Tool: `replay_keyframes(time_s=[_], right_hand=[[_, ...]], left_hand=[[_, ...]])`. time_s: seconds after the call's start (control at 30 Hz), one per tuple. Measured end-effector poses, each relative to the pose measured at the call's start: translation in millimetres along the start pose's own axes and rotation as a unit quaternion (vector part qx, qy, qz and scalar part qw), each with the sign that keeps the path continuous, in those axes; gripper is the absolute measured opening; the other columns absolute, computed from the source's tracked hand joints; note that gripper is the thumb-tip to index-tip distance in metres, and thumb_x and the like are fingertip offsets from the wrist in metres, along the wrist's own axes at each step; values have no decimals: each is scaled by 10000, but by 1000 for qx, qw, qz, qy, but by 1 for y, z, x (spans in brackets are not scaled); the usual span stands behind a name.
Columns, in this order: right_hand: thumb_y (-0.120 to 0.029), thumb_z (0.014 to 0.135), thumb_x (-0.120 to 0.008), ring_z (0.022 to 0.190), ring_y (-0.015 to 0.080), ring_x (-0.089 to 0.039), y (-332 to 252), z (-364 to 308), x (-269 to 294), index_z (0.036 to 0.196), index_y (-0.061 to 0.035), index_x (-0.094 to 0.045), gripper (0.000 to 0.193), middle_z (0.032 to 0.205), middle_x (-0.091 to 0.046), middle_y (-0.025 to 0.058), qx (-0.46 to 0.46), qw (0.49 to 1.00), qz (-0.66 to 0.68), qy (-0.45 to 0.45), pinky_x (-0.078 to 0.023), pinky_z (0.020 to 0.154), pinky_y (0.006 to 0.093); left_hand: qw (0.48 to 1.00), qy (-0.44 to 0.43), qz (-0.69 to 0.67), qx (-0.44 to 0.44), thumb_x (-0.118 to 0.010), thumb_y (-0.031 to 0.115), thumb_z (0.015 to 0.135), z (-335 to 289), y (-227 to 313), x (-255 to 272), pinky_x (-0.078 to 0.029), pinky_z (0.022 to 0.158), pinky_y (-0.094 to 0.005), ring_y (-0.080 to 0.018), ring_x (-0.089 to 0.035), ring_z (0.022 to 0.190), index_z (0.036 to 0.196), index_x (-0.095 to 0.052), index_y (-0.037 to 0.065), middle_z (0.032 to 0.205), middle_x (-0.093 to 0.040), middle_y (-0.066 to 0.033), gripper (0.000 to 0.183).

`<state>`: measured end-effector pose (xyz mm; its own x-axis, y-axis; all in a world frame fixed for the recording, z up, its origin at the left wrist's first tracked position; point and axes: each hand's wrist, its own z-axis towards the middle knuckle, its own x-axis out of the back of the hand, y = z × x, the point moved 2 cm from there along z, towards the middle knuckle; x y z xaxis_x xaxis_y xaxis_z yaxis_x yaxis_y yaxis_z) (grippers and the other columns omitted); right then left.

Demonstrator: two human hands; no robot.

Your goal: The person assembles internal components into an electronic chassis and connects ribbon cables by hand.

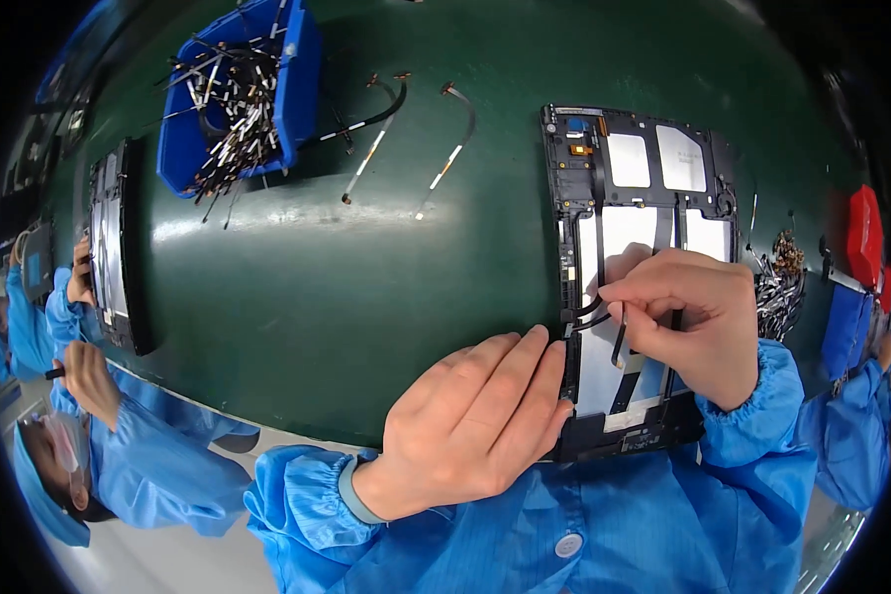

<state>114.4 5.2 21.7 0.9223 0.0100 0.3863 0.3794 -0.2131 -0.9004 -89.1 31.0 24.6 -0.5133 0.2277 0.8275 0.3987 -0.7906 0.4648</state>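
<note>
A black tablet-like housing [556, 213] with white and silver panels lies on the table in front of me, right of the middle. My right hand [698, 312] is over its lower half, thumb and forefinger pinched on a thin black flex cable [619, 342]. The cable curves toward the housing's left edge, and a short length hangs below my fingertips. My left hand [470, 421] lies flat with its fingers stretched out and close together. Its fingertips touch the housing's lower left edge, beside the bend of the cable. The other fingers of my right hand hide part of the panels.
A blue bin [302, 84] full of loose cables stands at the far left on the green table [366, 287]. Several cables [450, 168] lie beside it. Another cable heap [782, 297] is right of the housing. A co-worker [158, 455] at left handles a similar housing [119, 247].
</note>
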Motion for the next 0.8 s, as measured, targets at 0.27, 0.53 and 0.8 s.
replay_keyframes(time_s=[0.27,0.53,0.8], right_hand=[[76,733,-685,604,117,-630,-4,5,-1,898,15,-710,178,753,-669,82,54,997,-53,-20,-505,544,209],[103,722,-661,588,56,-568,1,5,-2,1006,3,-714,306,810,-597,56,38,999,-32,8,-446,510,160],[111,815,-642,501,28,-521,14,8,-1,977,26,-705,193,862,-558,57,29,999,44,3,-357,414,147]], left_hand=[[996,-12,70,-60,-662,119,729,6,-5,-14,-547,713,-299,-239,-670,840,952,-693,-5,955,-686,-135,257],[974,-23,157,-160,-650,90,731,14,-8,-16,-544,649,-271,-193,-657,748,866,-681,32,861,-680,-101,150],[979,-28,148,-136,-595,86,787,-1,-3,-13,-535,599,-247,-162,-644,677,879,-703,22,783,-654,-74,155]])
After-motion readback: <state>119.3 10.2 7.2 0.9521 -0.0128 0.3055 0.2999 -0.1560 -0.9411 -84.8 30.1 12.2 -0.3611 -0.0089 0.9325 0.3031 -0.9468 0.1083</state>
